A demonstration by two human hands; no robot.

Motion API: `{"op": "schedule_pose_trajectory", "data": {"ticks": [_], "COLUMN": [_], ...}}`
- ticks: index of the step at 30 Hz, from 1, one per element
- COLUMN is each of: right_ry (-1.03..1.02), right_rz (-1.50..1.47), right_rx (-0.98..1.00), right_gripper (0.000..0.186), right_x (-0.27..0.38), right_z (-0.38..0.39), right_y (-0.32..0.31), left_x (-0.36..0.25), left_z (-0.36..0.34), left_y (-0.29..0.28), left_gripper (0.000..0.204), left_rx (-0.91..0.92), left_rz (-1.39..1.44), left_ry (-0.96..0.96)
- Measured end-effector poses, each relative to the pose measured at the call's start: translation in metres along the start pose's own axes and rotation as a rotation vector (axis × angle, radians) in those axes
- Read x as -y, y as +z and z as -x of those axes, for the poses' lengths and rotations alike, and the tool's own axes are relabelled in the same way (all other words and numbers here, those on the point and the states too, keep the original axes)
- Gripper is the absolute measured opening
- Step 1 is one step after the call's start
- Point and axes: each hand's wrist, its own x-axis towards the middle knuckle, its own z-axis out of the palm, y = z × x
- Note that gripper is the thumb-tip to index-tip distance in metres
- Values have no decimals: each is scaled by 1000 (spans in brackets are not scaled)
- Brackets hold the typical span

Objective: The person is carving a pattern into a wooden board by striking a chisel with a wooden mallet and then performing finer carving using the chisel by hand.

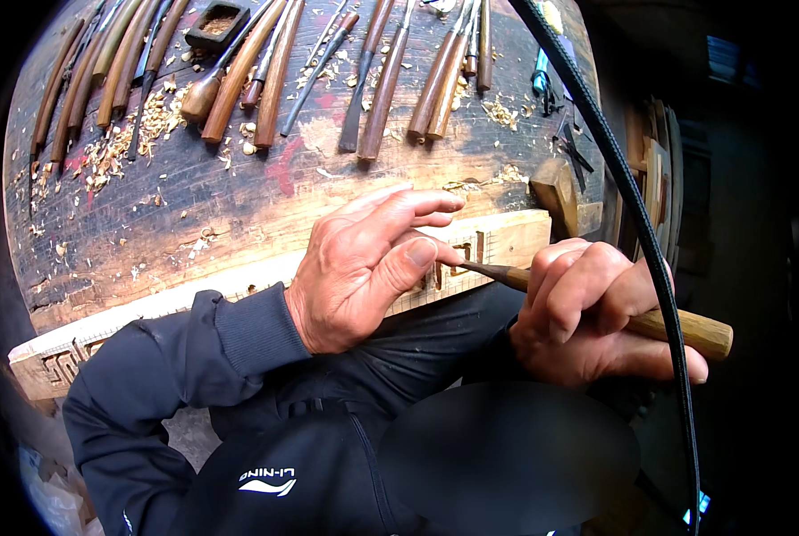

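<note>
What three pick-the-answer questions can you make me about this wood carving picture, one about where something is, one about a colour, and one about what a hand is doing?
1. Where do the spare carving tools lie?
A. in a row at the far side of the workbench
B. on the floor
C. in a bucket

2. What colour is the sleeve on the left arm?
A. yellow
B. dark navy
C. white

3. What is the right hand doing?
A. lying flat and empty
B. gripping the wooden-handled chisel
C. holding a cup

Answers: 1 A, their handles line the bench top. 2 B, the cuff looks dark blue. 3 B, its fingers wrap the handle while the left hand steadies the blade on the carved wooden strip.
</note>
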Motion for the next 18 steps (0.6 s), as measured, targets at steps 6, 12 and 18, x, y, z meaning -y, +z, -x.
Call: {"op": "schedule_pose_trajectory", "data": {"ticks": [6,12,18], "right_ry": [115,157,158], "right_rz": [91,82,87], "right_rx": [-143,-158,-182], "right_gripper": [83,85,86], "right_x": [0,-4,-7], "right_z": [-2,-2,2], "right_y": [12,13,17], "left_x": [1,-1,-2], "left_z": [2,2,2], "left_y": [0,0,1], "left_gripper": [66,66,63], "left_rx": [-7,-9,-21], "left_rz": [5,12,30], "left_ry": [-32,-55,-83]}}
